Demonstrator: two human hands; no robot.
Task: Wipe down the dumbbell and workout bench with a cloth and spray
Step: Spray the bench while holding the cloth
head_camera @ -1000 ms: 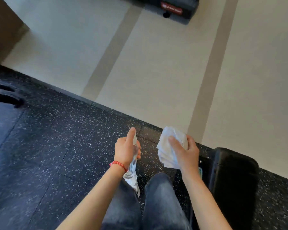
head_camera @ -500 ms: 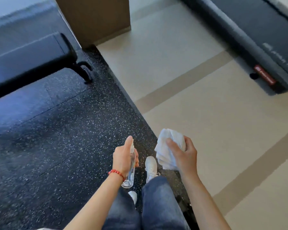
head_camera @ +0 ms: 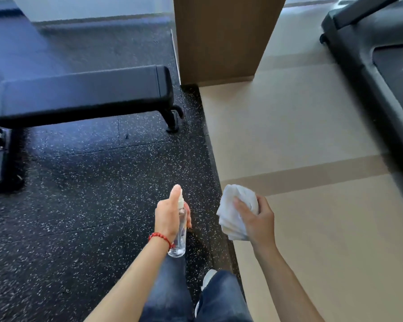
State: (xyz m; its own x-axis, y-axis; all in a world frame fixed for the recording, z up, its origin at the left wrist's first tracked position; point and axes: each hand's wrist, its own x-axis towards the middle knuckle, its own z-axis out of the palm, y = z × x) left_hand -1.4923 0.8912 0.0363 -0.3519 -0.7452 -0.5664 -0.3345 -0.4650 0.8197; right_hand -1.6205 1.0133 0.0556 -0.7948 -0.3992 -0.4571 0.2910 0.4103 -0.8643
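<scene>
Risk lay mostly in the spray: the bench [head_camera: 79, 94] stood well apart, ahead to the left, so a press from there would likely have wetted only the speckled mat [head_camera: 79, 194]. The bottle [head_camera: 180, 231], smooth and clear, could also have slipped. No dumbbell showed. The left hand [head_camera: 170, 217] was curled round the bottle, held roughly upright, thumb raised along the nozzle. The right hand [head_camera: 257, 219] pinched a bunched white cloth [head_camera: 233, 212], thumb across its front, both hands held low before the legs.
</scene>
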